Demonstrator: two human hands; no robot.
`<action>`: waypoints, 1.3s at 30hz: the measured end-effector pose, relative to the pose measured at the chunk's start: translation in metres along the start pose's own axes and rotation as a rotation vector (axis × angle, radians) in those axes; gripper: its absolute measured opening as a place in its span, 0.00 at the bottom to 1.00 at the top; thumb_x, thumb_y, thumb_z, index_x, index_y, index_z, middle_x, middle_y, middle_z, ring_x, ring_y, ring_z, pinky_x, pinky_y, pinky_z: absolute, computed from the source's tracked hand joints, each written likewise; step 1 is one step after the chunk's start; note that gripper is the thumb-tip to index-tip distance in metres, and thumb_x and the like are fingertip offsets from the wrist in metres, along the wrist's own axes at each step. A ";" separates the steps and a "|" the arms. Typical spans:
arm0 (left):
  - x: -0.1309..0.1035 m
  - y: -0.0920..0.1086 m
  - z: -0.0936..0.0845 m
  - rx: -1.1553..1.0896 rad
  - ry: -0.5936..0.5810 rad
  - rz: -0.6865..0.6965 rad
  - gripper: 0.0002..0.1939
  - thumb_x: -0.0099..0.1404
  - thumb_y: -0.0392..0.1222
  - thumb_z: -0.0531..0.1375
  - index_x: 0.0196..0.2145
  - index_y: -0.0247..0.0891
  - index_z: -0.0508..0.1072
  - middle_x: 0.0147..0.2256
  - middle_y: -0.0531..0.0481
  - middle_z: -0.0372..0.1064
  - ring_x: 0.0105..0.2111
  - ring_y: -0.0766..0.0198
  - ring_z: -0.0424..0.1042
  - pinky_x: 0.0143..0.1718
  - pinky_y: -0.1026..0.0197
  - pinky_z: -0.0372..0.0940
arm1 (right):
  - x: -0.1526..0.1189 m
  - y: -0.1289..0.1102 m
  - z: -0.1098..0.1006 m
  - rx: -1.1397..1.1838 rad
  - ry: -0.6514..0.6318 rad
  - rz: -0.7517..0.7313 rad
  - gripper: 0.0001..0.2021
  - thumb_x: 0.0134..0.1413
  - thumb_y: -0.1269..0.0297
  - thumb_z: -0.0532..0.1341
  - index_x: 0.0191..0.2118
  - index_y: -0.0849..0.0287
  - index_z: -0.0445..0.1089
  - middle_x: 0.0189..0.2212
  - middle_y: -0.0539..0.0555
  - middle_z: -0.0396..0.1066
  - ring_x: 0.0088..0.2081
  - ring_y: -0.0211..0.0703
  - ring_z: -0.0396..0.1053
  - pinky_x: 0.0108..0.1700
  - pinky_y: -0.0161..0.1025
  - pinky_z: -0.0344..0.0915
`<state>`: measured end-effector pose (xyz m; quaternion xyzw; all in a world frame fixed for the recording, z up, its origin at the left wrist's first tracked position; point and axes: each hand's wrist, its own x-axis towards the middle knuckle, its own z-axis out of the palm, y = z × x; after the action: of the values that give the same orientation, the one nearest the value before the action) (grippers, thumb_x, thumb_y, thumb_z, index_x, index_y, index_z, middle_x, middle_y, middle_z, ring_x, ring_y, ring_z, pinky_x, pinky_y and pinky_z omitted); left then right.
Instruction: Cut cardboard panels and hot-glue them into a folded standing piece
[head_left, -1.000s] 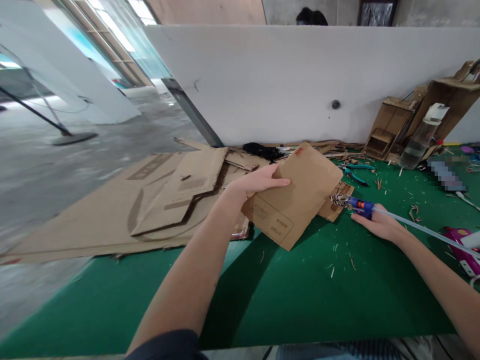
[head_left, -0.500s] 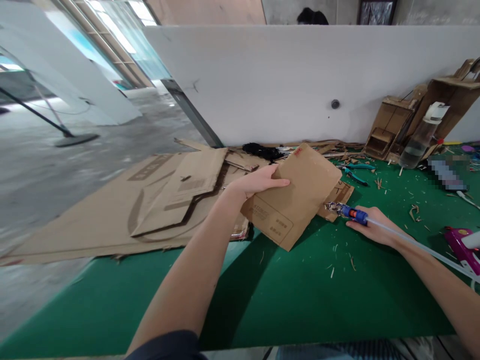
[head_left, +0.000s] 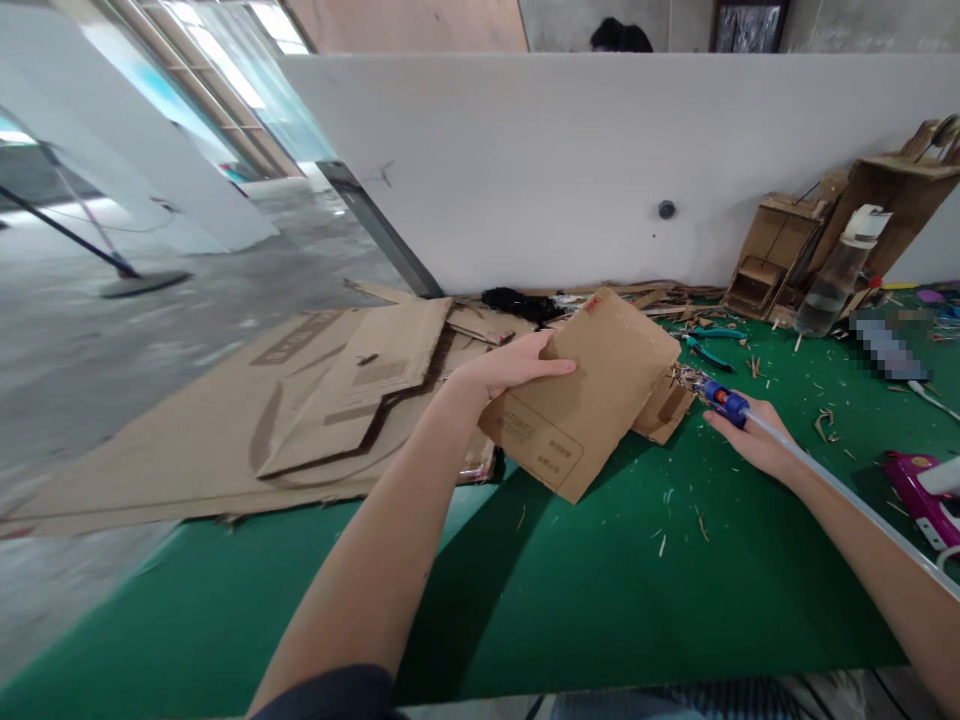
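My left hand (head_left: pixel 525 362) grips a flat brown cardboard piece (head_left: pixel 592 390) by its upper left edge, with the thumb on the printed face. The piece is tilted above the green table (head_left: pixel 585 600). Behind its right edge shows a smaller cardboard piece (head_left: pixel 664 412). My right hand (head_left: pixel 757 435) is closed around a blue tool (head_left: pixel 725 402) with a long translucent stick running out of its back along my forearm. The tool's crusted tip is close to the upper right of the smaller piece; whether they touch I cannot tell.
Large cardboard sheets (head_left: pixel 345 400) cover the table's left part. Teal pliers (head_left: pixel 709 352), cardboard scraps and a black bundle (head_left: pixel 517 303) lie toward the white partition (head_left: pixel 540 170). On the right are a clear bottle (head_left: pixel 836 280), wooden-looking structures, a phone (head_left: pixel 889 345) and a magenta tool (head_left: pixel 915 490).
My right hand and the blue tool have moved slightly right and up, from the lower part of the smaller cardboard piece to its upper right edge. My left hand keeps its hold.
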<state>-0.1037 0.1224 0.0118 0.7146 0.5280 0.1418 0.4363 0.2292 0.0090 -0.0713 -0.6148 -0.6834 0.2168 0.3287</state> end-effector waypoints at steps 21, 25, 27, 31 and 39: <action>-0.004 0.005 0.001 0.002 -0.017 -0.008 0.33 0.55 0.57 0.62 0.56 0.43 0.63 0.56 0.44 0.67 0.51 0.50 0.71 0.43 0.56 0.72 | -0.006 -0.007 0.003 -0.038 -0.179 -0.112 0.19 0.54 0.45 0.57 0.25 0.56 0.62 0.18 0.48 0.63 0.20 0.38 0.62 0.23 0.35 0.54; -0.004 0.003 0.001 -0.003 -0.016 -0.006 0.34 0.55 0.57 0.63 0.56 0.43 0.63 0.55 0.44 0.68 0.50 0.50 0.72 0.44 0.56 0.72 | -0.007 -0.010 0.005 -0.040 -0.205 -0.128 0.18 0.54 0.47 0.57 0.26 0.56 0.63 0.18 0.49 0.64 0.20 0.38 0.62 0.23 0.34 0.53; -0.004 0.003 0.001 -0.013 -0.011 0.002 0.33 0.55 0.57 0.63 0.55 0.43 0.63 0.54 0.44 0.68 0.50 0.49 0.72 0.44 0.55 0.72 | -0.008 -0.011 0.006 -0.043 -0.222 -0.141 0.18 0.55 0.47 0.57 0.26 0.56 0.63 0.18 0.48 0.63 0.20 0.38 0.61 0.23 0.34 0.53; -0.004 0.004 0.001 -0.023 -0.007 0.000 0.33 0.54 0.57 0.64 0.55 0.42 0.64 0.54 0.43 0.68 0.49 0.49 0.72 0.43 0.54 0.72 | -0.009 -0.010 0.009 -0.068 -0.247 -0.155 0.18 0.55 0.48 0.58 0.25 0.56 0.61 0.18 0.47 0.61 0.19 0.36 0.59 0.22 0.34 0.51; -0.004 0.004 0.002 -0.051 -0.022 0.009 0.31 0.55 0.55 0.64 0.54 0.42 0.64 0.54 0.44 0.68 0.50 0.50 0.72 0.45 0.55 0.71 | -0.010 -0.009 0.012 -0.177 -0.278 -0.184 0.17 0.57 0.48 0.57 0.27 0.56 0.61 0.19 0.49 0.64 0.21 0.38 0.61 0.24 0.34 0.51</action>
<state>-0.1011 0.1180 0.0146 0.7072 0.5163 0.1491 0.4595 0.2144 -0.0012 -0.0753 -0.5403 -0.7920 0.2079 0.1940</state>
